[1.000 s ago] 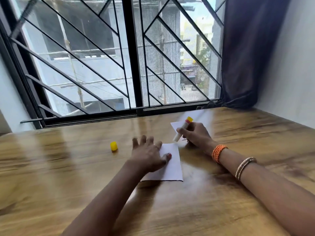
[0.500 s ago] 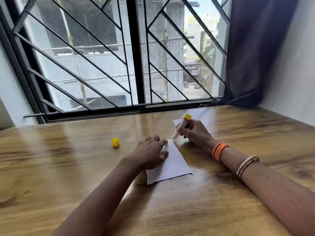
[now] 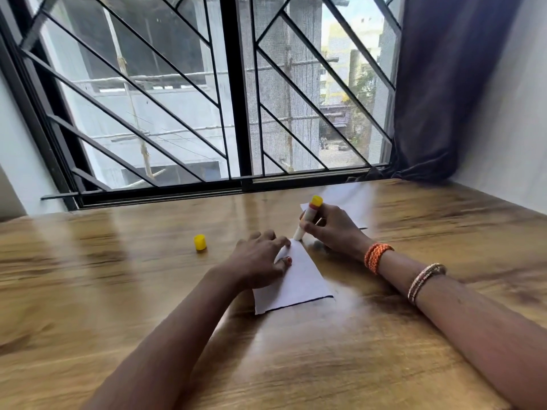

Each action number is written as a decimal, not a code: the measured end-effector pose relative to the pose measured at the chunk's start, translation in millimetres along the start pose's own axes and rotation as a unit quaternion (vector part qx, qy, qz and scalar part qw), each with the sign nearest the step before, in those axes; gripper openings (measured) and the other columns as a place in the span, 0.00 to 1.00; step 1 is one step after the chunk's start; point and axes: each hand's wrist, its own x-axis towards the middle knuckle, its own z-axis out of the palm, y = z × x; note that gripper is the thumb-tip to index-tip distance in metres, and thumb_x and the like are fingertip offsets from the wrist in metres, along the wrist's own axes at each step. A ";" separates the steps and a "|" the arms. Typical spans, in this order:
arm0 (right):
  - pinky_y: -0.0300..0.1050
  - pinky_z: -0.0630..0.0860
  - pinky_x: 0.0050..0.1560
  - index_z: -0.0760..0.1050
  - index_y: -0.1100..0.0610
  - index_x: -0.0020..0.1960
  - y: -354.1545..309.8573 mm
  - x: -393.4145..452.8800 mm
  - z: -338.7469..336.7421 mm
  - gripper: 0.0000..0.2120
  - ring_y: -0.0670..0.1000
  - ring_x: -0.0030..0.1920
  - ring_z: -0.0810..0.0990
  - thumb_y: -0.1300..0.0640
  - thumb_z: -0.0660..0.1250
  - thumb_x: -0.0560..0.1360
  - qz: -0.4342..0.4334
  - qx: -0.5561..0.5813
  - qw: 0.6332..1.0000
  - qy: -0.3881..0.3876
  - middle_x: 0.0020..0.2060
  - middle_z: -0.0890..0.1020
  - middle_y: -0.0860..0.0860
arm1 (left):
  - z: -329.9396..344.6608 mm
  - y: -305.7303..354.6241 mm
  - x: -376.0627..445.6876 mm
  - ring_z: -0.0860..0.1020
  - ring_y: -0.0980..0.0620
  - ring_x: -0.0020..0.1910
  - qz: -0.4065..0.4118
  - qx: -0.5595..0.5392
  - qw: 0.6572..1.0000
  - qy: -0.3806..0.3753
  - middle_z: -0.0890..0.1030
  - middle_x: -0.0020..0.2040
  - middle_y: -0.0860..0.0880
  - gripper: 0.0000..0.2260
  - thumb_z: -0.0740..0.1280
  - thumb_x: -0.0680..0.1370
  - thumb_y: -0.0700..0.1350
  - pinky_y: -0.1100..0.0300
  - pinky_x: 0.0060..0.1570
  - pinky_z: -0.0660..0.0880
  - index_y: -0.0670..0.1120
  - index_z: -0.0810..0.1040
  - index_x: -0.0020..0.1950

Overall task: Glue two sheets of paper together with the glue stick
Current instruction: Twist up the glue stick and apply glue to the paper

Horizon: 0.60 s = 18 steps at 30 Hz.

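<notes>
Right hand [image 3: 334, 229] gripping glue stick [image 3: 307, 217], tilted, tip touching far corner of near paper sheet [image 3: 296, 279]. Left hand [image 3: 260, 258] pressing left part of that sheet, fingers curled on it. Second sheet [image 3: 352, 199] further off, partly under right hand. Yellow cap [image 3: 200, 242] left, apart, on wooden table [image 3: 118, 291]. Window grille [image 3: 207, 93] far.
</notes>
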 end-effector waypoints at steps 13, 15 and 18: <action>0.51 0.76 0.48 0.79 0.63 0.48 -0.5 0.1 -0.8 0.11 0.57 0.46 0.81 0.55 0.69 0.74 -0.009 -0.056 0.998 -0.006 0.44 0.83 0.59 | 1.3 -0.4 0.3 0.65 0.44 0.65 -0.007 0.001 1.000 -0.008 0.68 0.66 0.47 0.20 0.56 0.79 0.55 0.49 0.62 0.64 0.54 0.63 0.70; 0.50 0.76 0.48 0.79 0.63 0.48 0.1 0.4 -0.8 0.11 0.57 0.44 0.80 0.54 0.69 0.74 -0.008 -0.057 0.998 -0.008 0.43 0.83 0.58 | 1.7 -0.2 0.3 0.64 0.44 0.66 -0.008 0.005 1.000 -0.010 0.67 0.67 0.47 0.21 0.55 0.79 0.55 0.48 0.62 0.64 0.54 0.62 0.72; 0.47 0.74 0.44 0.78 0.62 0.47 -0.9 1.2 -1.1 0.10 0.54 0.40 0.78 0.54 0.69 0.74 -0.007 -0.058 0.998 -0.012 0.39 0.81 0.55 | 1.6 0.4 1.1 0.64 0.44 0.66 -0.011 0.012 1.000 -0.014 0.66 0.67 0.47 0.23 0.55 0.79 0.55 0.48 0.62 0.63 0.54 0.60 0.74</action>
